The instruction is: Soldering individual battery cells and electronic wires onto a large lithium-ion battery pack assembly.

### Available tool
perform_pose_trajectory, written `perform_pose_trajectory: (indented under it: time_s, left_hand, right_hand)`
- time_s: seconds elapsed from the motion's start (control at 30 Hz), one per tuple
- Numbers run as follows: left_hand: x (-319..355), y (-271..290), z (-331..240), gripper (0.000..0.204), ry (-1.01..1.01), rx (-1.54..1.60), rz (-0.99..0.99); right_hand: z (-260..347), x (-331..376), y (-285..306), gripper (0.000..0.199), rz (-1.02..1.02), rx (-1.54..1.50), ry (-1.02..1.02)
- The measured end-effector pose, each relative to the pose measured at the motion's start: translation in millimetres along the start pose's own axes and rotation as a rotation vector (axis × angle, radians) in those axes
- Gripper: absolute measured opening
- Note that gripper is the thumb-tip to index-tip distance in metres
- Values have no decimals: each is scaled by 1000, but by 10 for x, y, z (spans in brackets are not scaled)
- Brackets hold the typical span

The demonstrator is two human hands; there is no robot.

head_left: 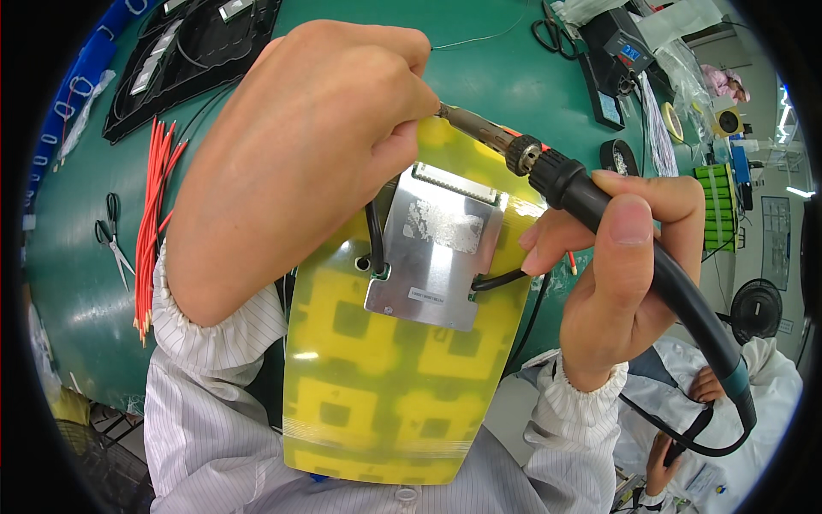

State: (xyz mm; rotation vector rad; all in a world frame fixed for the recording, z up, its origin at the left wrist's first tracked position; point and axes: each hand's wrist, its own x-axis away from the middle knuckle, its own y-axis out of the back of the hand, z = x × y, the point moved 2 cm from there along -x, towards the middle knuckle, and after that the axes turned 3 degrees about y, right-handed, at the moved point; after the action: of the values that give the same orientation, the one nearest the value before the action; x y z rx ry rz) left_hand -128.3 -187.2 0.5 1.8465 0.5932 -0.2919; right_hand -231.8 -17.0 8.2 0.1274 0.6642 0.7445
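A black-handled soldering iron (569, 180) is gripped in my right hand (621, 265), thumb on top, its metal tip pointing left toward my left hand (334, 111). My left hand is closed over the far end of a yellow-wrapped pack (377, 411); its fingertips and whatever they hold are hidden. On the pack lies a silver metal-covered circuit board (441, 265) with a white connector row along its far edge. Two black cables leave the board: one at its left (374, 236), the other at its right (499, 280), passing near my right fingers.
Red wires (154, 223) and scissors (114, 240) lie at left, a black tray (193, 60) behind them. Thin wire (488, 37) crosses the green table. At back right stand a soldering station (621, 51), a small dish (618, 158) and tape (672, 122). Another person (711, 403) sits right.
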Motion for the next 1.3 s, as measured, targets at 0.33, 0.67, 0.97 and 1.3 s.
perform_pose_trajectory:
  time_s: [0.33,0.67,0.97,1.3]
  left_hand:
    - [8,2,-6,16,13,25,-7]
    - [0,12,-12,16,8,1,7]
    - [-2,6,-13,16,5,12,10]
    - [-10,1,-20,17,-1,25,2]
  right_hand:
    - [-29,18,74,37,-243,39,-54]
    - [-113,84,295,44,-379,15,74]
    - [-166,160,330,41,-377,15,41]
    - [-157,212,326,40,-371,23,52]
